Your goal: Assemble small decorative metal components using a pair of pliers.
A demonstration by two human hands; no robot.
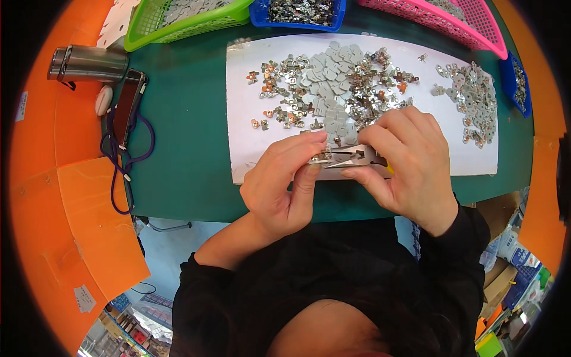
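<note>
My right hand (407, 163) grips a pair of metal pliers (351, 157) with a yellow handle tip, held level over the front edge of a white sheet (250, 149). My left hand (282, 184) pinches a small metal part (320, 157) at the pliers' jaws between thumb and fingers. Just beyond my hands lies a heap of small metal fittings and grey flat pieces (333, 83). A second pile of grey metal plates (476, 101) lies at the sheet's right.
The white sheet rests on a green table (184, 149). At the back stand a green basket (178, 18), a blue tray of metal parts (300, 13) and a pink basket (452, 21). At left lie a steel flask (86, 62) and a phone (128, 107) with a purple cord.
</note>
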